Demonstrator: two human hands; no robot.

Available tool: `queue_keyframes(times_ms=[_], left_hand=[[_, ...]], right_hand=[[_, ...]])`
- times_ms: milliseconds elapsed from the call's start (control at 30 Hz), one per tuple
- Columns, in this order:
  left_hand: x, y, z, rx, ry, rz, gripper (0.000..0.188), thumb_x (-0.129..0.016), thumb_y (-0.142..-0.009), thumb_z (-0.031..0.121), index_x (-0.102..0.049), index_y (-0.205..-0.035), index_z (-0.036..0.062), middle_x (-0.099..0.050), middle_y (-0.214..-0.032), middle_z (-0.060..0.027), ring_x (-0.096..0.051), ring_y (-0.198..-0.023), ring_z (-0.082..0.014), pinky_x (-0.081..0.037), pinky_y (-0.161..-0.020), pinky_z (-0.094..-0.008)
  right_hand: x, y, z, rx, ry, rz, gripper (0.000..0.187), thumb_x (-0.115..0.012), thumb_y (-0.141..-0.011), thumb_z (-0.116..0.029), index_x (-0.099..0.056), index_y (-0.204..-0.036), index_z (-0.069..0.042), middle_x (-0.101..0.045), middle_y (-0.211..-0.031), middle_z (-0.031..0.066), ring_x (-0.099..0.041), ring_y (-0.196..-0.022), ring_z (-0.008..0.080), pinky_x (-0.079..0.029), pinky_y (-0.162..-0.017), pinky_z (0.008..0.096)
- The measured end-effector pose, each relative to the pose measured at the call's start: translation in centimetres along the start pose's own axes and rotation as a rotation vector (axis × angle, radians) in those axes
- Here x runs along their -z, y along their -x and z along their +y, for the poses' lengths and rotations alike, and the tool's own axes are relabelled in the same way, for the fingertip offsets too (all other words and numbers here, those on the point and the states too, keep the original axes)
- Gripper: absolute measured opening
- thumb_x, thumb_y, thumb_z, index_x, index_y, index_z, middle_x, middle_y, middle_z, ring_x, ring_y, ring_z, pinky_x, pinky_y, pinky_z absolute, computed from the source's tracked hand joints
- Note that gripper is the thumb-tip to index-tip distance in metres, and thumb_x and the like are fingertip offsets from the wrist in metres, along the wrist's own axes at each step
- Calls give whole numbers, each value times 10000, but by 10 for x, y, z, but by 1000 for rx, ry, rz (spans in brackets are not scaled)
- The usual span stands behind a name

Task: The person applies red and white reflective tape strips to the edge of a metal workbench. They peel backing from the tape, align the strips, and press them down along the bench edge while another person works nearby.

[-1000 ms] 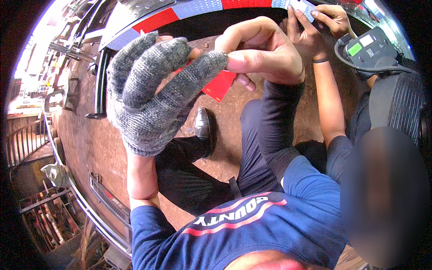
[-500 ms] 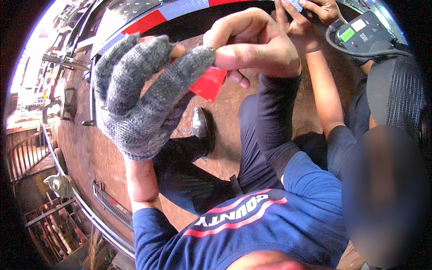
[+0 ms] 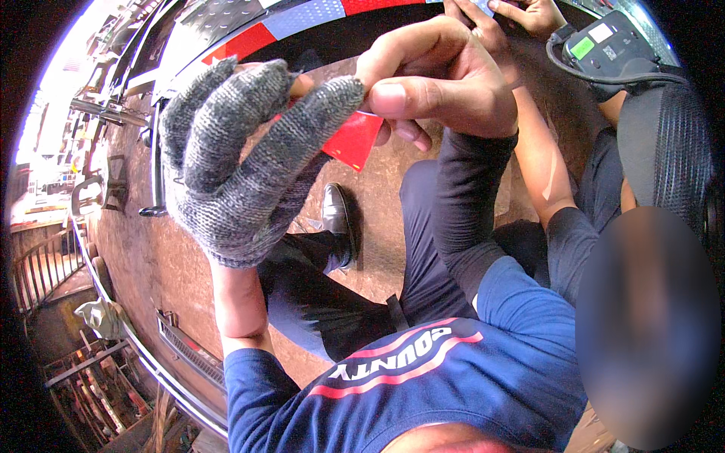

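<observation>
My left hand (image 3: pixel 234 158) wears a grey knitted glove with some bare fingertips showing. Its thumb and fingers pinch a small piece of red reflective tape (image 3: pixel 353 141), whose shiny lower corner hangs below the thumb. My right hand (image 3: pixel 445 79) is bare, with a dark sleeve at the wrist. Thumb and forefinger are pressed together at the tape's upper edge, beside the left thumb tip. What exactly lies between those right fingertips is hidden. Beyond both hands, a red and silver-white reflective strip (image 3: pixel 302 19) runs along a dark metal edge.
At the right, another person's hands (image 3: pixel 521 19) hold a pale piece against the strip's far end. That person wears a dark device with a cable (image 3: pixel 612 49). A black shoe (image 3: pixel 336 219) stands on the brown floor (image 3: pixel 377 257). A metal rack (image 3: pixel 94 392) holds items at lower left.
My right hand has moved slightly to the right and down, its thumb and forefinger still pinched. The left hand and the red tape have barely shifted.
</observation>
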State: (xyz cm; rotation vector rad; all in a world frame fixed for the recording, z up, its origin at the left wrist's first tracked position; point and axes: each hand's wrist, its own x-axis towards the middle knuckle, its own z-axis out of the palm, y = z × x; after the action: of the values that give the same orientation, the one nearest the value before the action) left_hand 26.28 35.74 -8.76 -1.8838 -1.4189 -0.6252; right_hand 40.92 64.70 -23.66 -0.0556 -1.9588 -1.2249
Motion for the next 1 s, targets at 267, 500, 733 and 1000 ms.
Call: queue_keyframes(times_ms=[267, 500, 733, 1000], left_hand=[[-3, 1, 5, 36, 1, 37, 485, -829, -535, 157, -763, -1016, 171, -646, -1101, -54, -595, -1054, -298, -476, -935, -422], [-2, -8, 6, 70, 23, 28, 441, -835, -570, 192, -764, -1006, 193, -639, -1081, -42, -597, -1053, -291, -483, -937, -419], [-10, -8, 9, 145, 83, 80, 392, -790, -644, 218, -758, -1034, 213, -637, -1109, -31, -589, -1052, -260, -459, -944, -423], [-12, -7, 4, 130, 102, 86, 410, -795, -648, 212, -752, -1056, 202, -631, -1122, -34, -587, -1055, -258, -455, -949, -421]], right_hand=[[-9, -2, -2, 31, 34, -34, 156, -603, -751, -197, -659, -757, -51, -572, -834, 128, -611, -954, 343, -540, -846, 432], [-30, -9, 24, 137, 148, -142, 178, -584, -759, -208, -658, -721, -50, -573, -817, 125, -617, -989, 346, -550, -880, 435], [-26, -14, 23, 43, -26, -129, 195, -582, -818, -276, -616, -729, -105, -580, -846, 91, -618, -990, 326, -569, -803, 403], [-34, -13, 19, -81, 143, -32, 161, -560, -863, -325, -544, -903, -169, -595, -957, 43, -641, -990, 281, -570, -646, 313]])
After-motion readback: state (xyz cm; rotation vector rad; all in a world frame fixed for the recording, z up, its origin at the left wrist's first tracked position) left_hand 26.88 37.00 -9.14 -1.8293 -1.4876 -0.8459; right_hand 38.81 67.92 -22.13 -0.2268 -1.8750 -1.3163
